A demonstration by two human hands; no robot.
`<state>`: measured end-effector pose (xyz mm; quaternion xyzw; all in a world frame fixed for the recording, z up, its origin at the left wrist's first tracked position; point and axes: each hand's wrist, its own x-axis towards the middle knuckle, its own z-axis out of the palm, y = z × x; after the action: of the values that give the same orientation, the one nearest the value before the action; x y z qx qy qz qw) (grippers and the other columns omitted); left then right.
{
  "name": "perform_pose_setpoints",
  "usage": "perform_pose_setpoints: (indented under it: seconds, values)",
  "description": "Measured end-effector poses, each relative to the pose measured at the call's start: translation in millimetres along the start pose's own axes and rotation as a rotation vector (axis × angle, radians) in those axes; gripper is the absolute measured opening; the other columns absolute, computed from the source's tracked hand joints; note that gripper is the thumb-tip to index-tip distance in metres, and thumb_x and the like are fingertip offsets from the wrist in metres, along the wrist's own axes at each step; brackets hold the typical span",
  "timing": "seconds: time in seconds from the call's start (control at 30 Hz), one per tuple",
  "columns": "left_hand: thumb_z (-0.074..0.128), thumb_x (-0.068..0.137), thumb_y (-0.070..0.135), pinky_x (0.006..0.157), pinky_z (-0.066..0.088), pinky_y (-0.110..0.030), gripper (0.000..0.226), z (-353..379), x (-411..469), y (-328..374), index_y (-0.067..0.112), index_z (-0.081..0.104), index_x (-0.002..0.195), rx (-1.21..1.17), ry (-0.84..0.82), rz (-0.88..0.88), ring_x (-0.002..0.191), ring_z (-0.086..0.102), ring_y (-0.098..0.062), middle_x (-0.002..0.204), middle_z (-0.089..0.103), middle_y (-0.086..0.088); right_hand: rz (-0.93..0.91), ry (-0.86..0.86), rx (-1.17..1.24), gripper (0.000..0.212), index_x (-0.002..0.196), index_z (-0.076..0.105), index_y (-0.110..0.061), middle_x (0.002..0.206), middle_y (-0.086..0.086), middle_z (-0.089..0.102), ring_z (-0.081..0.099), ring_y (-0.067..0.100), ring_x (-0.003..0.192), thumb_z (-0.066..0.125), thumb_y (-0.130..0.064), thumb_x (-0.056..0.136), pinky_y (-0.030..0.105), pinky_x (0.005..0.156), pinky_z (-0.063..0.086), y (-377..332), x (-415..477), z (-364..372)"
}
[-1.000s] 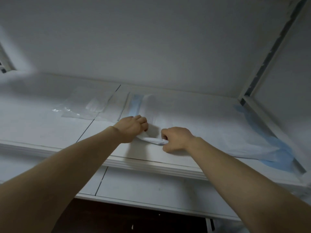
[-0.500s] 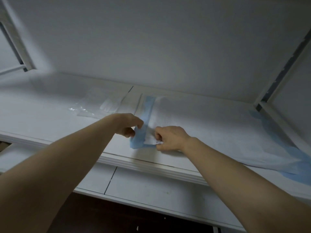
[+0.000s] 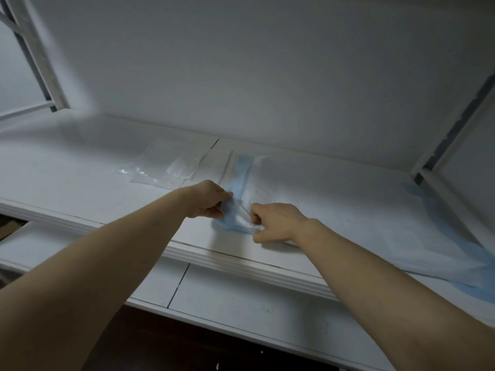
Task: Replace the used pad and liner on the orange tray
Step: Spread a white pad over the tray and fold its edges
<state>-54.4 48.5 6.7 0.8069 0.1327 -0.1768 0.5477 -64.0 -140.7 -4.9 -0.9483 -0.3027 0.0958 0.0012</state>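
A large white pad with a blue backing (image 3: pixel 334 199) lies spread across a white shelf (image 3: pixel 80 188), its blue edge showing along the left and right sides. My left hand (image 3: pixel 207 200) pinches the blue layer at the pad's near-left corner and lifts it. My right hand (image 3: pixel 276 222) grips the white layer of the same corner, just to the right. The two layers are pulled apart between my hands. No orange tray is in view.
A clear plastic bag with something white inside (image 3: pixel 171 167) lies flat on the shelf, left of the pad. A white wall (image 3: pixel 241 76) rises behind. A white frame post (image 3: pixel 455 124) stands at the right, another at the far left. A lower ledge (image 3: pixel 241 295) runs below.
The corner was bunched white between both hands; since then my left hand has drawn the blue layer up and away from the white layer that my right hand holds. The view shifted left.
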Motion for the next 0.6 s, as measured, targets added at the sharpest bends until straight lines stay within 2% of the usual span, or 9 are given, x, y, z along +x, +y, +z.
perform_pose_setpoints:
  seconds: [0.07, 0.13, 0.2, 0.23, 0.27, 0.3, 0.33, 0.47, 0.6]
  values:
    - [0.062, 0.089, 0.034, 0.049, 0.048, -0.020, 0.035, 0, -6, 1, 0.001, 0.063, 0.101, 0.184, 0.041, 0.068, 0.066, 0.055, -0.018, 0.077, 0.059, -0.008, -0.008, -0.015, -0.049, 0.028, 0.095, 0.043, -0.023, 0.088, -0.002, 0.056, 0.049, 0.019, 0.075, 0.063, -0.031, 0.077, 0.028, 0.054, 0.031, 0, 1, -1]
    - [0.073, 0.079, 0.038, 0.063, 0.048, -0.025, 0.044, -3, -12, 4, 0.007, 0.062, 0.108, 0.285, -0.057, 0.050, 0.088, 0.060, -0.022, 0.093, 0.063, -0.006, -0.017, -0.005, -0.088, 0.025, 0.097, 0.045, -0.020, 0.086, -0.001, 0.055, 0.048, 0.019, 0.074, 0.060, -0.028, 0.079, 0.028, 0.055, 0.032, 0, 2, 0]
    - [0.082, 0.069, 0.029, 0.077, 0.051, -0.034, 0.061, -4, -19, 5, 0.009, 0.056, 0.121, 0.423, -0.176, 0.023, 0.112, 0.057, -0.028, 0.110, 0.062, -0.007, -0.019, 0.011, -0.089, 0.022, 0.092, 0.044, -0.021, 0.083, -0.002, 0.053, 0.047, 0.020, 0.073, 0.059, -0.028, 0.079, 0.028, 0.052, 0.030, 0, 2, 1]
    - [0.084, 0.067, 0.024, 0.079, 0.053, -0.037, 0.069, -2, -20, 4, 0.007, 0.052, 0.125, 0.493, -0.194, 0.037, 0.110, 0.059, -0.028, 0.112, 0.061, -0.009, -0.022, 0.018, -0.089, 0.022, 0.090, 0.042, -0.022, 0.082, -0.003, 0.052, 0.047, 0.020, 0.072, 0.060, -0.028, 0.079, 0.028, 0.051, 0.028, 0, 2, 1]
    - [0.085, 0.066, 0.020, 0.071, 0.055, -0.034, 0.073, 2, -21, 2, 0.003, 0.049, 0.127, 0.548, -0.172, 0.070, 0.096, 0.064, -0.025, 0.105, 0.061, -0.009, -0.025, 0.024, -0.089, 0.022, 0.089, 0.041, -0.022, 0.081, -0.004, 0.052, 0.047, 0.019, 0.072, 0.059, -0.028, 0.079, 0.027, 0.050, 0.027, 0, 2, 1]
    - [0.085, 0.066, 0.017, 0.058, 0.053, -0.028, 0.071, 8, -21, 0, 0.001, 0.048, 0.125, 0.594, -0.129, 0.109, 0.077, 0.063, -0.019, 0.092, 0.060, -0.007, -0.025, 0.032, -0.084, 0.021, 0.088, 0.041, -0.023, 0.080, -0.005, 0.051, 0.048, 0.019, 0.072, 0.059, -0.029, 0.079, 0.026, 0.050, 0.027, 1, 2, 1]
    - [0.083, 0.068, 0.017, 0.052, 0.049, -0.023, 0.067, 14, -20, -2, -0.001, 0.049, 0.122, 0.652, -0.074, 0.149, 0.067, 0.060, -0.017, 0.085, 0.058, -0.004, -0.022, 0.039, -0.072, 0.020, 0.088, 0.041, -0.023, 0.078, -0.007, 0.050, 0.048, 0.018, 0.072, 0.059, -0.029, 0.079, 0.026, 0.050, 0.026, 1, 1, 1]
    - [0.068, 0.079, 0.016, 0.074, 0.041, -0.028, 0.034, 25, -15, -12, 0.001, 0.058, 0.109, 0.910, 0.198, 0.384, 0.101, 0.059, -0.031, 0.109, 0.064, -0.015, -0.006, 0.065, -0.043, 0.019, 0.087, 0.042, -0.023, 0.077, -0.007, 0.049, 0.046, 0.017, 0.071, 0.059, -0.029, 0.080, 0.026, 0.051, 0.027, 2, -1, -1]
    - [0.058, 0.083, 0.011, 0.081, 0.044, -0.033, 0.028, 25, -10, -18, 0.003, 0.056, 0.109, 0.998, 0.228, 0.479, 0.104, 0.058, -0.035, 0.112, 0.062, -0.017, 0.012, 0.068, -0.022, 0.019, 0.087, 0.044, -0.022, 0.080, -0.005, 0.052, 0.048, 0.018, 0.072, 0.060, -0.028, 0.079, 0.029, 0.055, 0.031, 1, -3, 1]
